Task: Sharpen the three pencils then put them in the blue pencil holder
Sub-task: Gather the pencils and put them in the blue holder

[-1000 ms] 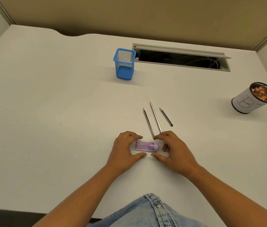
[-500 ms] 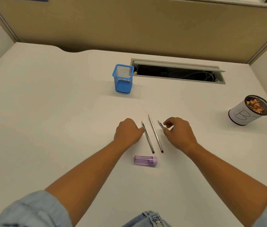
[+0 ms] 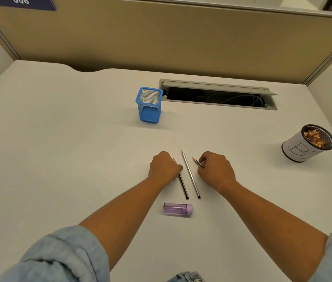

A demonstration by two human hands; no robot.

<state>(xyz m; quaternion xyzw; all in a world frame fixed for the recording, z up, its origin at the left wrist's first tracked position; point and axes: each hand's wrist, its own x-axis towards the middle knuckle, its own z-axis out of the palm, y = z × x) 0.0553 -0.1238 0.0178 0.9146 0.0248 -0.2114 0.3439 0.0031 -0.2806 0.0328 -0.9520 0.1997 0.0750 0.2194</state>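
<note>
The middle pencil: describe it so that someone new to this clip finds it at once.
On the white desk, find the blue mesh holder, then come toward the two hands. The middle pencil lies between them, tip pointing away. It is the longest, silver-grey, and the only one no hand touches.

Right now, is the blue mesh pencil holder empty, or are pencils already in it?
Empty. The blue mesh pencil holder stands upright with its bare floor visible through the mesh; all three pencils lie on the white desk.
</note>
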